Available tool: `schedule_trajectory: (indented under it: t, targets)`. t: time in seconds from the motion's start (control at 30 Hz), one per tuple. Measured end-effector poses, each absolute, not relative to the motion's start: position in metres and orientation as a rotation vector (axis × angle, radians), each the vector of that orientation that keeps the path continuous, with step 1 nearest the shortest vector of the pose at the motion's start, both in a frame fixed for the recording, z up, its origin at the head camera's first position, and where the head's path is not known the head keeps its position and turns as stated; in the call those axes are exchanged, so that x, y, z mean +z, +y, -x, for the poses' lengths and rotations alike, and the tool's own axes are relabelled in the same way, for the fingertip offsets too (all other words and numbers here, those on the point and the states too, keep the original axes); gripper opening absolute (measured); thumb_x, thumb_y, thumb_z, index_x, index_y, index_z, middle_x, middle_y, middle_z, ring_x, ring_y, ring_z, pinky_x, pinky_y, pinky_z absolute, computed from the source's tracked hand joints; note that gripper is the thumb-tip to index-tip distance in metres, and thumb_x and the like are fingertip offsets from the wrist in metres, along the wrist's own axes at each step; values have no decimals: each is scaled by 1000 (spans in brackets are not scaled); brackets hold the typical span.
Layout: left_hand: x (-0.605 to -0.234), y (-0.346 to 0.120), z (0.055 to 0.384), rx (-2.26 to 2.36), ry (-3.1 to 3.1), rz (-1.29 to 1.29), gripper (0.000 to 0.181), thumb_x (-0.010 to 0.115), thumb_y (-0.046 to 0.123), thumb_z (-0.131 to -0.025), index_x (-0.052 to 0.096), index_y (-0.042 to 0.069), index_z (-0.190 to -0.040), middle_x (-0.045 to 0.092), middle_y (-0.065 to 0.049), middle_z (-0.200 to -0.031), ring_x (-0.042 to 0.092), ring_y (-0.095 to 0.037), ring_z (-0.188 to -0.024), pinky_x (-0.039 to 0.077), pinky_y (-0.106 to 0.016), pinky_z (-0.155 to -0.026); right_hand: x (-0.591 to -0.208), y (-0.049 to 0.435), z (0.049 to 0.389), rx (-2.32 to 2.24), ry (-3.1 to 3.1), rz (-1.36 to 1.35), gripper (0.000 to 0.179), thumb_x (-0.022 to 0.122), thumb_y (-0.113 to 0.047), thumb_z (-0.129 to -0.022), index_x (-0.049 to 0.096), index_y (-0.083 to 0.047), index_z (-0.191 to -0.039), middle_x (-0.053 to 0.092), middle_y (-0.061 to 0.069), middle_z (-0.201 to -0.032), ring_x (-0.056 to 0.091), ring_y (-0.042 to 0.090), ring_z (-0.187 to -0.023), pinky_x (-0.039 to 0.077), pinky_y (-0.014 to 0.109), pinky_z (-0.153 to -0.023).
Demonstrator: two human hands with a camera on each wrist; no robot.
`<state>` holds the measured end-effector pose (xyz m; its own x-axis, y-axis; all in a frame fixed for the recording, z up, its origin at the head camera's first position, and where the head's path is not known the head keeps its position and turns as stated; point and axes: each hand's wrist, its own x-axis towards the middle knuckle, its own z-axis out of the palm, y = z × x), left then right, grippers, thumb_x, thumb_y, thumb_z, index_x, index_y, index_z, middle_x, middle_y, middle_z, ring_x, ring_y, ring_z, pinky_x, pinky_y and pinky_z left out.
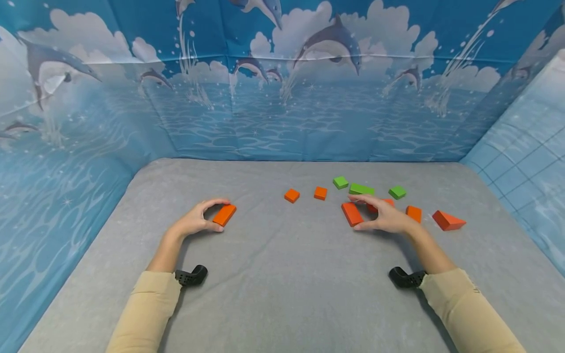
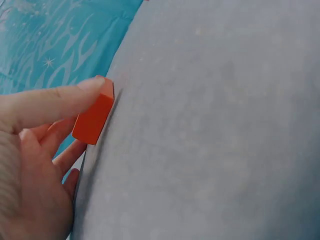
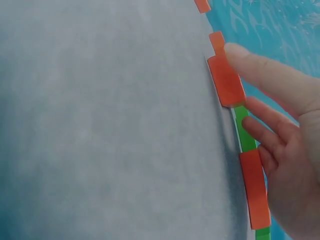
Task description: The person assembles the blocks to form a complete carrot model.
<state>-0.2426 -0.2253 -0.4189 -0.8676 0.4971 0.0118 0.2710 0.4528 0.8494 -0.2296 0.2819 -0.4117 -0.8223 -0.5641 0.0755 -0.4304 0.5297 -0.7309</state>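
Toward the left of the table, my left hand (image 1: 194, 221) grips an orange rectangular block (image 1: 225, 214) between the thumb at its near end and a finger at its far end. The left wrist view shows the thumb over this block (image 2: 95, 119), with other fingers behind it. On the right, my right hand (image 1: 385, 216) holds a red-orange rectangular block (image 1: 352, 214) by its two ends in the same way. Behind that hand, another red-orange block (image 1: 372, 208) is partly hidden. A green rectangular block (image 1: 362, 189) lies just beyond the right fingers.
Two small orange blocks (image 1: 292, 195) lie between the hands, farther back. Two small green blocks (image 1: 340, 183) flank the long green one. Right of the right hand are an orange block (image 1: 414, 213) and an orange triangular block (image 1: 448, 220). Dolphin-print cloth (image 1: 273, 117) borders the grey table (image 1: 282, 274).
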Motion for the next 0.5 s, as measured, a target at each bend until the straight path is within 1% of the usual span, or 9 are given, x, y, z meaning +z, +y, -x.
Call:
schedule_trajectory:
  t: [0.1, 0.3, 0.5]
  targets:
    - [-420, -226, 243, 1401, 2431, -658, 66, 77, 6, -70, 49, 7, -131, 41, -14, -138, 30, -32, -129, 19, -55, -102, -413, 283, 230, -1161, 2591, 848, 75, 75, -19, -76, 37, -2, -138, 38, 18, -138, 32, 35, -125, 23, 57, -99]
    - [-421, -227, 244, 1386, 2421, -648, 64, 76, 7, -72, 49, 6, -131, 41, -15, -138, 28, -33, -130, 18, -56, -102, -413, 283, 231, -1116, 2593, 816, 67, 72, -20, -79, 41, -3, -136, 36, 18, -140, 25, 37, -131, 20, 58, -101]
    - [-421, -228, 244, 1386, 2421, -622, 64, 76, 9, -72, 50, 7, -130, 41, -15, -138, 28, -33, -129, 17, -57, -102, -413, 282, 231, -1071, 2623, 806, 63, 71, -22, -80, 44, -2, -133, 37, 20, -139, 26, 39, -130, 21, 58, -101]
